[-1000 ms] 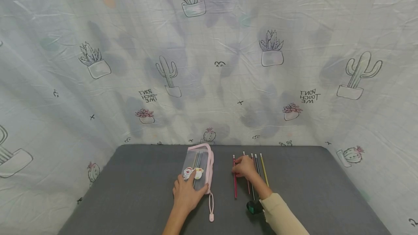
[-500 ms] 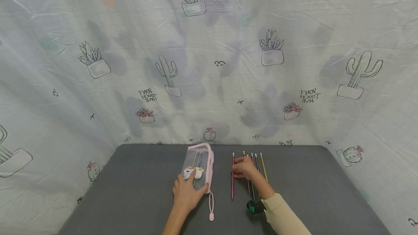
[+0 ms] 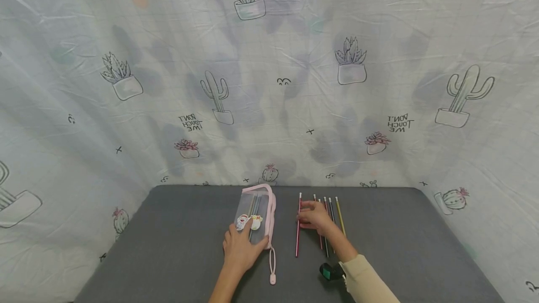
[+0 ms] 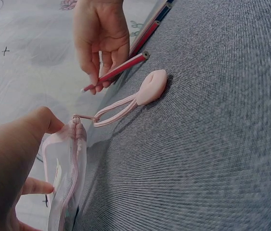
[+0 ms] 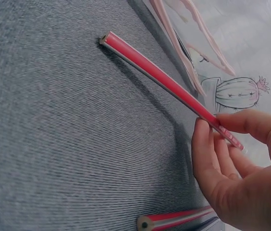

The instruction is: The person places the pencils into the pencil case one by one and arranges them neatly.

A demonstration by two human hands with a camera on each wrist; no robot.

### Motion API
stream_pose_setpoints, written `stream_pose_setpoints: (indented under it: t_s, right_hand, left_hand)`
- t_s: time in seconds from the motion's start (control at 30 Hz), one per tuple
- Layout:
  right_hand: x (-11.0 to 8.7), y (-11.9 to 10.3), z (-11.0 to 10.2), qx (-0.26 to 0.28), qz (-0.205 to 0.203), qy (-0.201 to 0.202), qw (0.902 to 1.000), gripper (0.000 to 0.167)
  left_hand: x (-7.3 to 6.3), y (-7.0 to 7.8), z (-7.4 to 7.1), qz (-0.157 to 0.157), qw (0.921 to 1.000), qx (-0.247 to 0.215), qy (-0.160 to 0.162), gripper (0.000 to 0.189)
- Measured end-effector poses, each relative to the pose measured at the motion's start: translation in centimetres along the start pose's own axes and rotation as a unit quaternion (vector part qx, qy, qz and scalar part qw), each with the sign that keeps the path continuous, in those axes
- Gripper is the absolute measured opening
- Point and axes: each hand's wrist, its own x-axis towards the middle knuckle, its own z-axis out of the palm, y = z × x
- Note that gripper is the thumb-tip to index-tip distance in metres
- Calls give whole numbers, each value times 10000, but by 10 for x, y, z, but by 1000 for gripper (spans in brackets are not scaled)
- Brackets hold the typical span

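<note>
A clear pencil case (image 3: 257,207) with pink trim and pencils inside lies on the grey table. My left hand (image 3: 243,249) holds its near end, thumb at the zipper-side edge and fingers spread over the sticker and far edge. Between thumb and fingertips, my right hand (image 3: 316,217) pinches a red pencil (image 5: 157,74) near its white-tipped end. In the right wrist view this pencil is tilted, its flat unsharpened end just above the cloth. Beside and partly beneath the right hand lie more pencils, among them a yellow one (image 3: 340,214) and a dark one (image 3: 331,210).
A pink zipper strap (image 3: 273,265) trails from the case toward the near side. By the right sleeve sits a small black object with a green patch (image 3: 328,271). Behind the table (image 3: 181,228) hangs a cactus-print cloth (image 3: 286,106).
The red pencil has shifted slightly left and away from me, lifting off the table and tilting, in my right hand's fingers. My left hand and the pencil case have stayed put.
</note>
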Motion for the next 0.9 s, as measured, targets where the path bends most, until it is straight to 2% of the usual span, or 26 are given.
stream_pose_setpoints:
  t_s: [0.4,0.9]
  right_hand:
    - [-2,-1,7,57,-449,-24,9990,58]
    - [0,-6,25,190,-696,-40,9974,51]
  left_hand:
    - [-1,0,-1,23,10000,10,7,78]
    - [-1,1,-1,31,10000,32,39,78]
